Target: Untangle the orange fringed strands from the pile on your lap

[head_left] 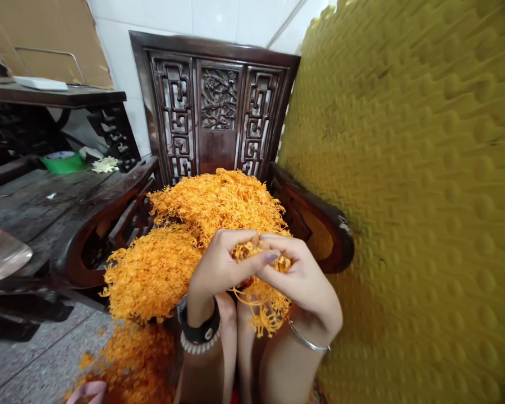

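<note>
My left hand [227, 261] and my right hand [297, 269] meet at the fingertips above my lap. Both are closed, with thumbs pressed in, around a small bunch of orange spidery pieces [263, 317]. Thin strands of the bunch hang below the fingers, and its upper part is partly hidden by them. What it is made of I cannot tell for sure; it looks like plastic. Right behind my hands a big heap of the same orange pieces [223, 202] covers the seat of a dark carved wooden chair [219, 151].
A second orange mound [151, 275] bulges at the left front, with more pieces [134, 359] low down below it. On the left, a dark wooden table [21, 191] bears a green tape roll [63, 161]. A yellow textured foam mat [412, 196] stands along the right.
</note>
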A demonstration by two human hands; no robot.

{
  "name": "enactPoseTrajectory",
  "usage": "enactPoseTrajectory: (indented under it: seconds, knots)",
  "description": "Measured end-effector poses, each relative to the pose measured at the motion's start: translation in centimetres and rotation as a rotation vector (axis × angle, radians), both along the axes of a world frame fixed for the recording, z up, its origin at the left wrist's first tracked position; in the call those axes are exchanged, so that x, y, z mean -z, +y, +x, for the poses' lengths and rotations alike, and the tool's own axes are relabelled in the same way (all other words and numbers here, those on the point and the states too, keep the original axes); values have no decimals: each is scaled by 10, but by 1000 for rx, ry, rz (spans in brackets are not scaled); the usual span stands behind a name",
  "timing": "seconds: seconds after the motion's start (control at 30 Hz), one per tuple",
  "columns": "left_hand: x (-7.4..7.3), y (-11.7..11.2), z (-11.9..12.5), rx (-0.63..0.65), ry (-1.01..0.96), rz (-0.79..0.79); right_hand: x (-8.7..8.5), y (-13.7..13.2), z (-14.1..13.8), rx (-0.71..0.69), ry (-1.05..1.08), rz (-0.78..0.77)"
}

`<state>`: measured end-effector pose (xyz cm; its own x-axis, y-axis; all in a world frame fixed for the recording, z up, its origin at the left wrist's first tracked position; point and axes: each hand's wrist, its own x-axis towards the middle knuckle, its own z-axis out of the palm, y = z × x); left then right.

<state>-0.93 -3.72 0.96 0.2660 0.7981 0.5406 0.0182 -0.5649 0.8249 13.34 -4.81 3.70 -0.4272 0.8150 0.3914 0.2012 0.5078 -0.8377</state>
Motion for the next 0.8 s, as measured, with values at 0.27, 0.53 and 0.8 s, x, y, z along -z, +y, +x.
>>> enactPoseTrajectory:
  seconds: [0.27, 0.53, 0.8]
  knots:
    - [11, -3, -5, -139, -376, -180, -7, -6, 1, -166, -7, -16]
    - [8, 1, 2, 8, -218, -115, -2, 4, -3, -153, 126, -103]
    - [6, -6, -3, 300, -286, -255, 6, 7, 4, -255, 259, -159]
